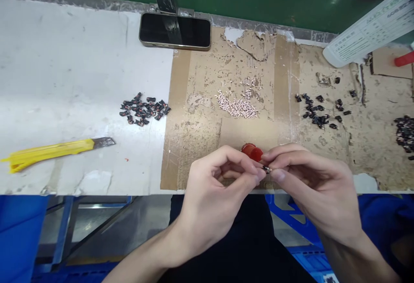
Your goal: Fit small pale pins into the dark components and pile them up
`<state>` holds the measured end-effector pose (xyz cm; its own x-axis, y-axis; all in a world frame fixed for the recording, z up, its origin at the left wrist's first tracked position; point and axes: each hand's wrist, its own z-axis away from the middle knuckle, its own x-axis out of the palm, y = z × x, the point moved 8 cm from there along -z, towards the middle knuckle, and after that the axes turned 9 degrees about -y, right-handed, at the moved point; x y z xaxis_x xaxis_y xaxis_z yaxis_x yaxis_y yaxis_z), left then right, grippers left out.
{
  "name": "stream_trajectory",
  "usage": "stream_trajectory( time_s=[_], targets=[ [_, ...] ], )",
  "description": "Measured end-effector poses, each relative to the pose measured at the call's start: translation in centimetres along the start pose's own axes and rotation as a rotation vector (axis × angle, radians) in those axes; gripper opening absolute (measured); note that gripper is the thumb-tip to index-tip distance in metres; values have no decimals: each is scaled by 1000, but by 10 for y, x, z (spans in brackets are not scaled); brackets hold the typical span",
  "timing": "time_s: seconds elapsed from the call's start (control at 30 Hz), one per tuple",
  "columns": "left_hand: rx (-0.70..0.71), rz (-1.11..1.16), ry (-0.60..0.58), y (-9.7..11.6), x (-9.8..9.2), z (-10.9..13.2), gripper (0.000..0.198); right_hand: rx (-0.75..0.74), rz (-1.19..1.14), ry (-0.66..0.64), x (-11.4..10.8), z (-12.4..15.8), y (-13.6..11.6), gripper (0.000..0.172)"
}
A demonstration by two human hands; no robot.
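Note:
Between the fingertips of both hands is a small black part [266,169] with a light metallic end, mostly covered by fingers. My left hand [216,192] pinches it from the left with thumb and forefinger. From the right, my right hand [318,183] has thumb and forefinger closed at its copper-coloured end; whether they grip a separate tiny piece I cannot tell. Just behind the fingertips lies a small red round container [250,149], partly hidden by my hands. Farther back, a pile of tiny copper-pink pieces [237,107] is spread on the cardboard [200,136].
Small black parts [144,109] lie in a cluster at left, others [318,112] at right, with a darker heap [405,134] at the edge. A yellow utility knife [54,151] has its blade out. A phone [174,31] and a white bottle [371,28] are at the back.

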<state>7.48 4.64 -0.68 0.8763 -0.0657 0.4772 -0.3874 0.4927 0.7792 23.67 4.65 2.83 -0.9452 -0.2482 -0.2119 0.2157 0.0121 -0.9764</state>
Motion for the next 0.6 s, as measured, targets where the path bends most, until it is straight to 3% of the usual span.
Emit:
stream_trajectory(
  time_s=[0.2,0.4,0.5,0.6],
  targets=[
    [-56,157,-35,-3,7,-1,27,-79,17,65,-5,4,-1,31],
    [-20,257,-91,-3,12,-4,47,-177,228,123,-9,10,-13,28],
    [-50,285,-128,-6,16,-5,51,-111,242,175,-11,20,-1,22],
    [-86,233,-160,-8,19,-7,48,-73,133,227,-23,28,24,36]
  ],
)
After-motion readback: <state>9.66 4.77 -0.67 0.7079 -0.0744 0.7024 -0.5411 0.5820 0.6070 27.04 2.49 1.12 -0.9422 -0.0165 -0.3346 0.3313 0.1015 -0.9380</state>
